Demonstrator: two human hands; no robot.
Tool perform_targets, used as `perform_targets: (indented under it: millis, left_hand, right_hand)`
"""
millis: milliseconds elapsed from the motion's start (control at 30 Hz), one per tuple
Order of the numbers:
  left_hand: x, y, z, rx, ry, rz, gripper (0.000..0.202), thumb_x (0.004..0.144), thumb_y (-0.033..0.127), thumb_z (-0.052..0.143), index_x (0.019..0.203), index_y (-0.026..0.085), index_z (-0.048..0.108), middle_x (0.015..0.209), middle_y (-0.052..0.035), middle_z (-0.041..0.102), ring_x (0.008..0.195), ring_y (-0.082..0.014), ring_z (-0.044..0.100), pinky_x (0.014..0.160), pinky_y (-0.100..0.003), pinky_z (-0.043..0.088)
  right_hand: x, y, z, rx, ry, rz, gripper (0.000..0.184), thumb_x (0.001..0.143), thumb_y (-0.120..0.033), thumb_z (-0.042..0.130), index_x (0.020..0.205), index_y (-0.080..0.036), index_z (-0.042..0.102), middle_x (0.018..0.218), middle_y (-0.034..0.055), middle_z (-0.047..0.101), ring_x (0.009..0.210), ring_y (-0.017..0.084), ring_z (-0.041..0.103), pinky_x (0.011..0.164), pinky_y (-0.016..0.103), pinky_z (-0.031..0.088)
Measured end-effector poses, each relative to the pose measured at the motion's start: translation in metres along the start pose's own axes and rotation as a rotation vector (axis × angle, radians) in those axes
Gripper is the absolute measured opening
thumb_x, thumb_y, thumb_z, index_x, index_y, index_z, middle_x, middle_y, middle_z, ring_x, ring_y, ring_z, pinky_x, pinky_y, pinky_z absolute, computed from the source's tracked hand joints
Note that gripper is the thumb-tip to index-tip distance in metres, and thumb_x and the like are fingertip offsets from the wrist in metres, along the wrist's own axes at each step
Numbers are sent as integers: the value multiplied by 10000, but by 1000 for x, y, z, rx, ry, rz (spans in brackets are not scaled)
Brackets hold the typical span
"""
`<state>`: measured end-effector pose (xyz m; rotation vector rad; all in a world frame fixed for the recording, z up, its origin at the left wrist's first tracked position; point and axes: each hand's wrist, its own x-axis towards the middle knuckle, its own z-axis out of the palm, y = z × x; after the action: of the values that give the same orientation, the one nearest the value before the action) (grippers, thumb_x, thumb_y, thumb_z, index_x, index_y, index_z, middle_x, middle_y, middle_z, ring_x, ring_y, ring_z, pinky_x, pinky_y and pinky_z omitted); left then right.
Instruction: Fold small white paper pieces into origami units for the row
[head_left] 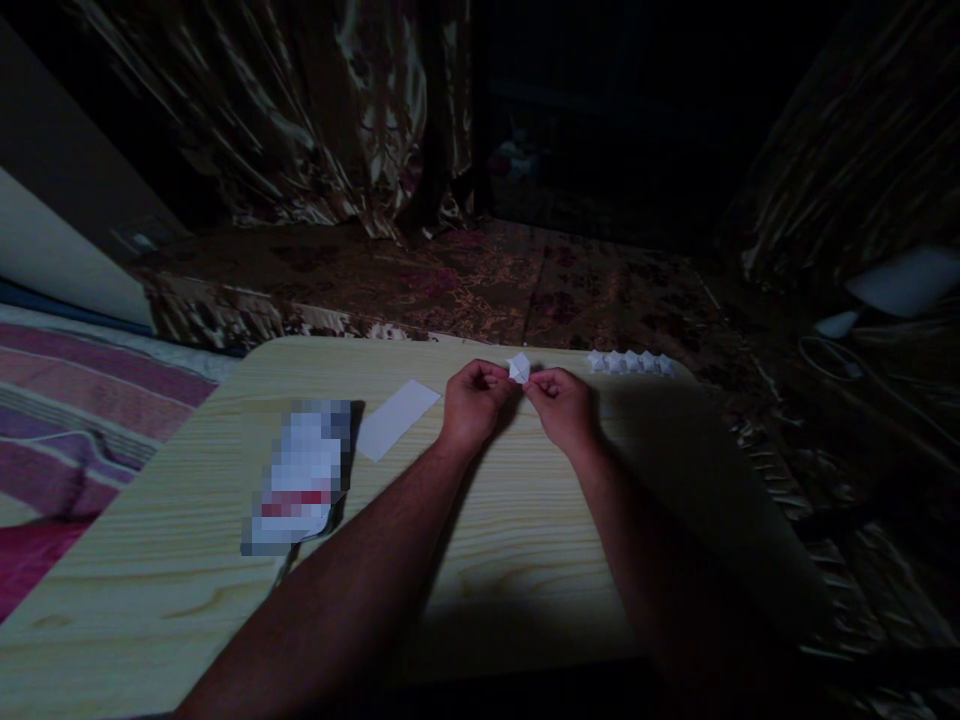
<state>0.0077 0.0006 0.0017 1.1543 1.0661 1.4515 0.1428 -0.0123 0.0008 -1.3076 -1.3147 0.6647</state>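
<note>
Looks down in dim light onto a pale wooden table (525,560), with two bare forearms reaching in from the bottom edge and meeting over the far half of the tabletop. Shows the left hand (472,405) and the right hand (564,408) close together near the far edge, fingers curled inward, knuckles nearly touching. Finds both hands closed in a pinch on one folded paper piece (519,368), small and white, gripped at the fingertips of each hand and held right between the two, just above the wood. Just to the right of the right hand, along the far edge: a row of folded pieces (630,361), small, white and much alike, set side by side, apart from the hands. To the left of the left hand: a paper strip (397,418), white and flat, lying at a slant on the wood, near the hand but not touching. Further left, just beside the strip: a packet (300,480), white with a red band, blurred out, nothing readable. Beyond the table: a dark patterned cloth (450,280) over the floor, with shiny curtains (300,100) behind. At the far left: a striped fabric (75,400) in pink and purple beside the table
</note>
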Motion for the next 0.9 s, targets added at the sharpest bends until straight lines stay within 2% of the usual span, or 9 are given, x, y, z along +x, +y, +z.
perform_targets:
  millis: [233, 533, 700, 900]
  left_hand:
    - [0, -2, 0, 60, 1, 29, 209, 623, 263, 748, 749, 153, 623, 656, 7, 620, 564, -89, 512, 551, -207, 403]
    - [-2, -7, -1, 157, -8, 88, 204, 677, 310, 704, 796, 156, 644, 678, 3, 618, 580, -96, 513, 560, -210, 401]
    - [-3, -9, -1, 271, 9, 118, 209, 693, 327, 682, 807, 153, 662, 734, -27, 668, 648, -123, 572, 619, -228, 437]
    - [-5, -9, 0, 439, -72, 134, 211, 722, 359, 648, 784, 159, 674, 736, -33, 687, 648, -134, 581, 651, -245, 442]
  right_hand:
    - [-1, -1, -1, -47, -2, 2, 178, 743, -358, 609, 748, -194, 677, 639, 5, 649, 579, 148, 567, 536, 248, 414]
    - [1, -2, -3, 23, -64, 47, 187, 738, -348, 607, 748, -166, 651, 675, 19, 663, 616, 150, 587, 581, 245, 434]
    - [9, 1, -9, -55, -8, 66, 220, 733, -344, 582, 761, -141, 660, 633, 11, 645, 581, 139, 578, 548, 229, 422]
    - [30, 10, -32, -270, 89, 208, 221, 709, -325, 585, 774, -137, 684, 646, 29, 673, 603, 149, 619, 530, 211, 429]
